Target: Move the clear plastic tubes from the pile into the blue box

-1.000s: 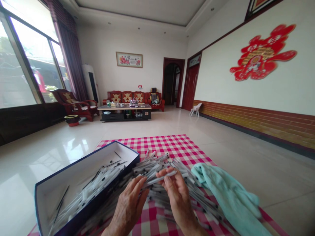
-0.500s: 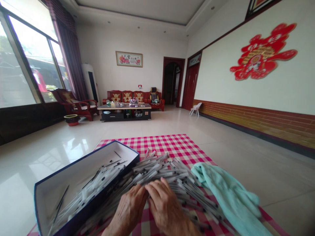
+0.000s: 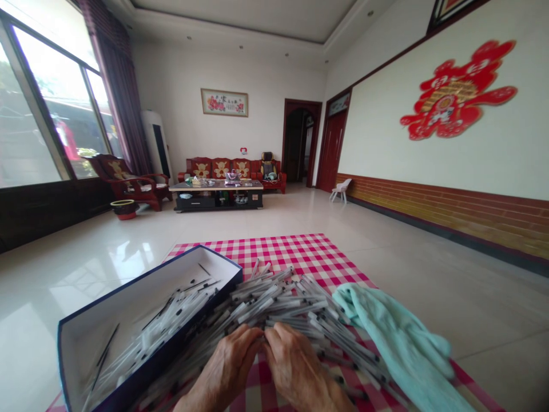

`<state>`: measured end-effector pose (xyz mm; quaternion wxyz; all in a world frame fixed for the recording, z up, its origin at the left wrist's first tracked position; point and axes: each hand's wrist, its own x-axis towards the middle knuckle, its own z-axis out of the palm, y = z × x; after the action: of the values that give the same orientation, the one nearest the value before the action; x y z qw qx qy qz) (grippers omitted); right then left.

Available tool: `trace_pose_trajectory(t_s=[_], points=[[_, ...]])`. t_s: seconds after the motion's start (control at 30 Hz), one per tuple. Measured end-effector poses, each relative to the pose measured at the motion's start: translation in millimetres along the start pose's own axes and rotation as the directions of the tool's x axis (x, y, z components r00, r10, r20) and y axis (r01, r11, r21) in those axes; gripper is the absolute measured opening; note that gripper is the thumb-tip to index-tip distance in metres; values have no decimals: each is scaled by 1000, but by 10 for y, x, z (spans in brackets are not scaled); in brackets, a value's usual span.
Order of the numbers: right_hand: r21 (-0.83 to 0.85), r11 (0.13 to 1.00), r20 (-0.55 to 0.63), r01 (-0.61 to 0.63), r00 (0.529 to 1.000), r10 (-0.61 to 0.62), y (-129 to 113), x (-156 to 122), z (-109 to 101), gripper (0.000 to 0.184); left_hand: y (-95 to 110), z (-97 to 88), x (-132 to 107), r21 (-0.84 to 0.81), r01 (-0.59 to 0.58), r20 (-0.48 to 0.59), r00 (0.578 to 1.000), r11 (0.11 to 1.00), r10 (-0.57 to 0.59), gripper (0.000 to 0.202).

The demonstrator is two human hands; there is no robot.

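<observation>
A big heap of clear pens (image 3: 283, 303) with black tips lies on a red and white checked cloth (image 3: 283, 252). My left hand (image 3: 227, 372) and my right hand (image 3: 295, 372) rest side by side on the near edge of the heap, fingertips curled down among the pens and touching each other. What the fingers pinch, if anything, is hidden. To the left stands an open dark blue box (image 3: 128, 320) with a white inside, holding several more pens.
A mint green towel (image 3: 398, 337) lies on the cloth to the right of the heap. Glossy tiled floor surrounds the cloth. Far back stand a dark coffee table (image 3: 217, 194), red wooden sofa (image 3: 234, 170) and armchair (image 3: 128, 183).
A second ago both hands held one pen lifted above the heap. They have since dropped low onto the near edge of the pile and drawn together.
</observation>
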<state>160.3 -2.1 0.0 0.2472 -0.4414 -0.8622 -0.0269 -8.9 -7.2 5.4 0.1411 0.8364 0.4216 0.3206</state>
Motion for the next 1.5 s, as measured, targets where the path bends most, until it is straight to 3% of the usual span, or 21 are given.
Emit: trace_pose_trajectory(t_s=[0.13, 0.23, 0.3, 0.37, 0.5, 0.6, 0.7, 0.87, 0.97, 1.03, 1.07, 1.13, 1.2, 1.23, 1.3, 1.37, 1.5], points=[[-27, 999, 32, 20, 999, -19, -9, 1, 15, 21, -22, 14, -3, -24, 44, 4, 999, 999, -44, 21], [23, 1000, 36, 16, 999, -17, -6, 28, -57, 25, -100, 45, -4, -244, 172, -63, 979, 954, -193, 18], [31, 999, 41, 12, 999, -13, 18, 58, -138, 24, -163, 49, 2, -502, 266, -81, 933, 823, -351, 21], [11, 1000, 37, -7, 999, 7, 60, 87, -210, 21, -207, 27, 14, -729, 305, -71, 857, 613, -511, 26], [109, 991, 5, -73, 997, 73, 137, 113, -217, 23, -187, -40, 57, -945, 208, -37, 697, 251, -716, 26], [247, 965, -1, -86, 996, 89, 146, 115, -134, 26, -115, -41, 91, -988, 124, 16, 668, 89, -744, 29], [374, 926, -25, -50, 998, 64, 146, 123, -86, 28, -73, -7, 112, -987, 160, 91, 659, 21, -746, 27], [468, 883, -38, -49, 996, 76, 164, 125, -148, 28, -94, 3, 128, -980, 190, 67, 617, 66, -784, 20], [586, 804, 49, -95, 995, 82, 110, 109, -177, 20, -80, -12, 135, -975, 205, 68, 644, 87, -762, 30], [746, 623, 183, -236, 972, 150, 52, 103, -159, 17, -55, -10, 127, -976, 201, 78, 682, 84, -728, 41], [822, 458, 276, -338, 941, 198, 26, 104, -139, 16, -44, -4, 118, -974, 206, 81, 698, 91, -712, 44], [889, 29, 432, -456, 859, 275, -7, 113, -90, 14, -31, 18, 95, -958, 237, 67, 728, 159, -683, 40], [863, -317, 488, -393, 810, 325, -5, 126, -46, 18, -29, 45, 73, -911, 287, 35, 772, 298, -635, 29], [847, -417, 485, -330, 802, 350, 7, 131, -28, 21, -28, 56, 65, -873, 304, 16, 799, 381, -601, 27], [823, -522, 459, -223, 804, 379, 38, 140, -3, 25, -16, 68, 60, -784, 317, -22, 845, 534, -534, 28], [808, -565, 437, -168, 814, 383, 63, 144, 16, 25, 13, 67, 63, -701, 316, -51, 872, 639, -487, 29], [812, -570, 405, -130, 828, 388, 63, 136, 78, 20, 75, 58, 67, -629, 307, -60, 897, 714, -439, 28]])
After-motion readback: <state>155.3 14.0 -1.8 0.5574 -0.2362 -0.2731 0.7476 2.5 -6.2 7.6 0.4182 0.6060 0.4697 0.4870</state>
